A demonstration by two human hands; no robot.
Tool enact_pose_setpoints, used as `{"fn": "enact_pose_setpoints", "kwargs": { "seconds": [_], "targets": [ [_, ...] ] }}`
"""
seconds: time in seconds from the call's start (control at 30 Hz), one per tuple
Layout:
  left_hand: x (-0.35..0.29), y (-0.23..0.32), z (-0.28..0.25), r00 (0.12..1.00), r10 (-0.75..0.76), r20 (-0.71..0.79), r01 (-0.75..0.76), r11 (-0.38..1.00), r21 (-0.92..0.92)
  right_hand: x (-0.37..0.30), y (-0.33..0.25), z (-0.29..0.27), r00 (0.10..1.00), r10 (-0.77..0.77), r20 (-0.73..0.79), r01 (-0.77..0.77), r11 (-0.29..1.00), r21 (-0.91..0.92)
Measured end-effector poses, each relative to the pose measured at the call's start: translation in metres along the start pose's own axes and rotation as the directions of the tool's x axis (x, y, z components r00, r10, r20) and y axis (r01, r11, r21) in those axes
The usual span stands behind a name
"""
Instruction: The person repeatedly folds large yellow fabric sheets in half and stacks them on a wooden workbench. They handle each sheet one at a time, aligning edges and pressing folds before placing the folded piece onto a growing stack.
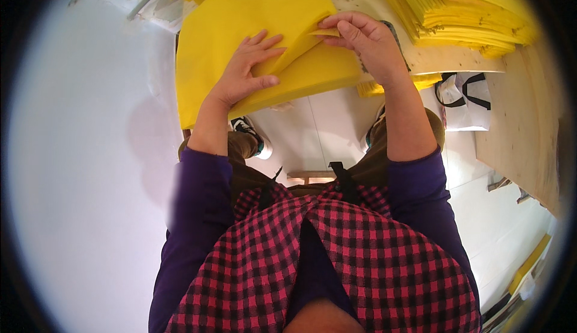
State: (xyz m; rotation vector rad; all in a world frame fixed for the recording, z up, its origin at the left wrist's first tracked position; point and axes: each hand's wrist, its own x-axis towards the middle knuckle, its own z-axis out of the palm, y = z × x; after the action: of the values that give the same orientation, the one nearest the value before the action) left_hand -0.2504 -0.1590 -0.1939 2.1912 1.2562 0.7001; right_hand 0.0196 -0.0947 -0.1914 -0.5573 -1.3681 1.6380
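A thick pile of large yellow fabric-like sheets (216, 51) lies in front of me, its near edge jutting toward my lap. My left hand (249, 69) rests on the top sheet with its fingers spread. On the right, my right hand (363, 42) pinches the lifted edge of a yellow sheet between thumb and fingers. That edge is folded back, making a slanted crease between my two hands. A dark object (390, 33), mostly hidden behind my right hand, lies beside the pile.
More yellow sheets (457, 15) are stacked at the far right on a pale wooden table (445, 60). A white bag with black handles (469, 99) stands below the table's edge. A white wall (84, 153) runs close along my left.
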Motion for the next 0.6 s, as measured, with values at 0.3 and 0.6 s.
{"fn": "enact_pose_setpoints", "kwargs": {
  "seconds": [0.3, 0.6],
  "targets": [
    [0.0, -0.003, -0.006, 0.991, -0.09, 0.1, 0.101, 0.989, -0.108, 0.006, 0.002, -0.001, 0.997, -0.067, -0.026, 0.065, 0.994, -0.09],
    [-0.004, -0.01, 0.0, 0.999, -0.043, 0.009, 0.044, 0.968, -0.246, 0.001, 0.002, -0.016, 0.983, -0.182, -0.032, 0.112, 0.726, -0.679]
  ]
}}
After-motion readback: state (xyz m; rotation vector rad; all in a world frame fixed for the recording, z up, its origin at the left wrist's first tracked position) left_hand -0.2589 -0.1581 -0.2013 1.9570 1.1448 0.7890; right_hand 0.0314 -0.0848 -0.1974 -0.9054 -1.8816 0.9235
